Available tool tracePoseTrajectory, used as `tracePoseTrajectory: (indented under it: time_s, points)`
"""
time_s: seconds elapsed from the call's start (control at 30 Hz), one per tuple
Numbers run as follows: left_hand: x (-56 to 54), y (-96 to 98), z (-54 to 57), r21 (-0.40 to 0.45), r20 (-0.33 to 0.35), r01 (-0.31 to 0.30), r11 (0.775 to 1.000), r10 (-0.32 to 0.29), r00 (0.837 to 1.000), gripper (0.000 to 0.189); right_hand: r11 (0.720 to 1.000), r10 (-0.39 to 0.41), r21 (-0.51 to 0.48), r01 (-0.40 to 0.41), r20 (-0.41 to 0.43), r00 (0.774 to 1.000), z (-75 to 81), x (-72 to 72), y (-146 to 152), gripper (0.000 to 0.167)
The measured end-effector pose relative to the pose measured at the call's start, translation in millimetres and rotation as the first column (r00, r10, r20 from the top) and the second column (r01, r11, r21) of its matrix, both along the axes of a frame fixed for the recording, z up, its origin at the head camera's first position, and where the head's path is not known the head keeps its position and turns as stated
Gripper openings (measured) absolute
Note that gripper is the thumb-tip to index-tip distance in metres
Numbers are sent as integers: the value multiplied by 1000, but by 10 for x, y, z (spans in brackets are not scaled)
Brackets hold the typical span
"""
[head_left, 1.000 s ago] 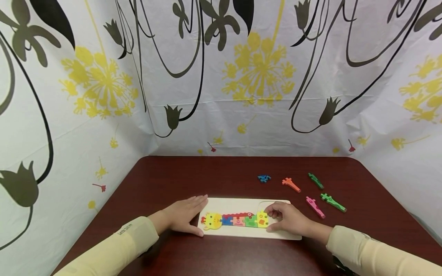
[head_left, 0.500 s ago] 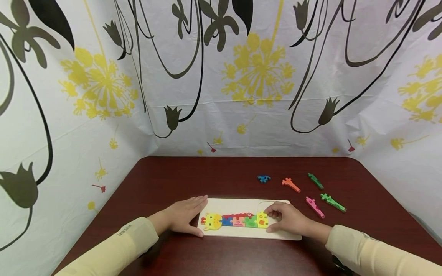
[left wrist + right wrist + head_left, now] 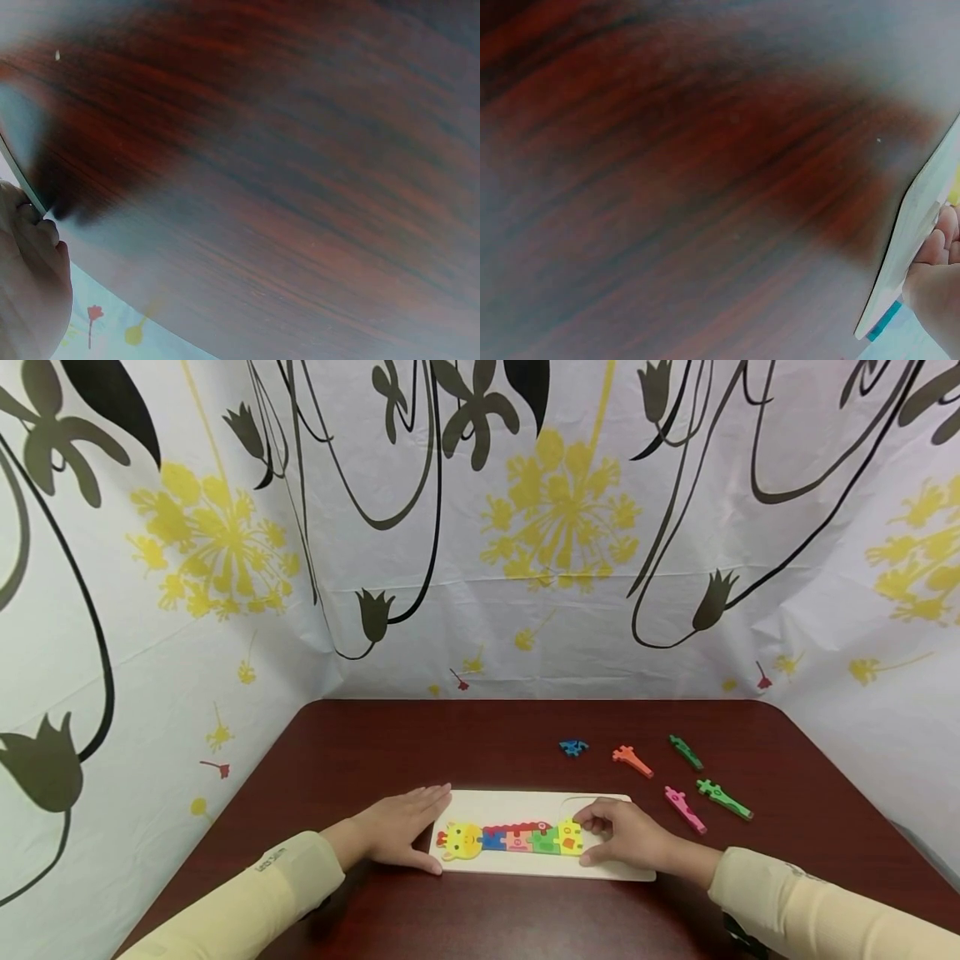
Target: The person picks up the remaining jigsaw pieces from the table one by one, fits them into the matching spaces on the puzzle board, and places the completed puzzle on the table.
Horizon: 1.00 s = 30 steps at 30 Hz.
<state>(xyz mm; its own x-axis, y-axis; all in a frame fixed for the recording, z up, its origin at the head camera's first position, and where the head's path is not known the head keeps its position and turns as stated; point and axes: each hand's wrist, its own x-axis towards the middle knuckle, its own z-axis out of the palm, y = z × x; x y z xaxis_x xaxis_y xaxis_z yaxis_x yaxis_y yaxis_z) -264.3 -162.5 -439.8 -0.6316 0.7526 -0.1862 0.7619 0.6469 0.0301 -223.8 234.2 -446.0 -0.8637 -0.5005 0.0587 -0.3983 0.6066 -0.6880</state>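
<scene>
Bd [image 3: 502, 803] on tbl [image 3: 450, 743], joined pcs [image 3: 543, 842] on bd, loose pcs [image 3: 632, 762] behind & to R

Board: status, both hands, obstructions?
Left hand touching board, left end. Right hand pinching yellow piece at row's end. Loose pieces off board, seemingly not in the way.

Printed backdrop [image 3: 465, 552]: was bright, greyer at the back.
Tabletop [image 3: 420, 743]: carried a soft sheen.
Wrist views: were hazy, blurred, darkly shadowed.
</scene>
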Motion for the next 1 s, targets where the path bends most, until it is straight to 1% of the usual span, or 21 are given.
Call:
tracePoseTrajectory:
  time_s: [0.2, 0.33, 0.43, 0.63, 0.8, 0.9, 1.0]
  points:
    - [-2, -5, -15, 5, 18, -14, 1000, 14, 1000, 109, 1000, -11, -24, 11, 2, 1000, 23, 9, -15, 45]
    - [3, -8, -11, 6, 21, -19, 1000, 19, 1000, 110, 998, -22, -52, 21, -22, 1000, 63, 7, -24, 43]
    - [0, -7, -6, 0, 13, -13, 1000, 13, 1000, 110, 998, -46, -53, 43, -47, 998, 101, -19, -31, 43]
    - [0, -1, 3, -9, 12, -13, 1000, 13, 1000, 110, 994, -87, -67, 81, -97, 991, 164, -119, -49, 45]
    - [6, 4, 14, 2, 14, -7, 1000, 7, 1000, 109, 984, -164, -80, 158, -78, 983, 214, -219, -45, 45]
    - [3, 4, 14, 0, 12, -7, 1000, 7, 1000, 109, 979, -193, -79, 187, -78, 978, 247, -286, -31, 46]
    - [-3, 3, 7, -2, 14, -10, 1000, 10, 1000, 109, 977, -202, -88, 195, -93, 975, 282, -354, -14, 49]
